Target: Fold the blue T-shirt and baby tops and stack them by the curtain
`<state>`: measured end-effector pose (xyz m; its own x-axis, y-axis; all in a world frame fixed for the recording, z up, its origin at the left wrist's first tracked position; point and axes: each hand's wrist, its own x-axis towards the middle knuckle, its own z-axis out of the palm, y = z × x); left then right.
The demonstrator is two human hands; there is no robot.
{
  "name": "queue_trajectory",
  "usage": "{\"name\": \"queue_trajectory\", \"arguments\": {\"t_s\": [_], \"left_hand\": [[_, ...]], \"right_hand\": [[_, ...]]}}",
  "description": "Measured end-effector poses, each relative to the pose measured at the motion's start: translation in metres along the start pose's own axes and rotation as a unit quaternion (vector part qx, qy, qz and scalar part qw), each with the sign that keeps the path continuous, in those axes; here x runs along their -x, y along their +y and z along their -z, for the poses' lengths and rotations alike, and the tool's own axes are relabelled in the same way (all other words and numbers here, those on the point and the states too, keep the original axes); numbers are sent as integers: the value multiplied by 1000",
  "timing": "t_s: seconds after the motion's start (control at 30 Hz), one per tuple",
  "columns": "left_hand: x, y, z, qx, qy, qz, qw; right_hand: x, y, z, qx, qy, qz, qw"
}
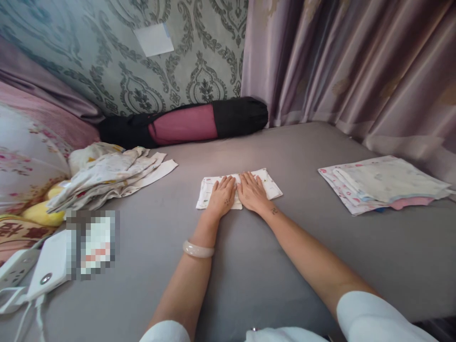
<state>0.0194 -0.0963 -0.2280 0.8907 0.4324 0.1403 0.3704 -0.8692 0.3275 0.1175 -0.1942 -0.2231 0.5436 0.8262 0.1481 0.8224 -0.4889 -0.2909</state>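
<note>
A folded white cloth (272, 186) with a small print lies on the grey sheet in front of me. Both palms press down on it side by side. My left hand (223, 194) rests flat on its left part, fingers stretched out. On the right part lies my right hand (251, 191), also flat, its fingers slightly spread. The hands hide the middle of the cloth, and I cannot tell whether it is a garment.
Folded clothes (381, 180) are stacked at the right, and a loose heap of clothes (110, 173) lies at the left. A black and maroon long bag (185, 124) lies along the wall. Near left are a white device (53, 259) with cables and a power strip (17, 268).
</note>
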Motion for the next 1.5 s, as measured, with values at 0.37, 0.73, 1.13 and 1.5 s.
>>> {"name": "queue_trajectory", "arguments": {"t_s": [0.37, 0.73, 1.13, 1.5], "left_hand": [[1, -2, 2, -27, -1, 13, 1000], [1, -5, -1, -65, -5, 35, 997], [3, -14, 0, -108, 80, 116, 984], [2, -19, 0, -97, 36, 129, 986]], "right_hand": [[-1, 3, 2, 6, -4, -15, 1000], [-2, 12, -3, 26, -3, -56, 998], [-5, 24, -2, 53, 43, -110, 992], [-6, 24, -2, 34, 24, -118, 992]]}}
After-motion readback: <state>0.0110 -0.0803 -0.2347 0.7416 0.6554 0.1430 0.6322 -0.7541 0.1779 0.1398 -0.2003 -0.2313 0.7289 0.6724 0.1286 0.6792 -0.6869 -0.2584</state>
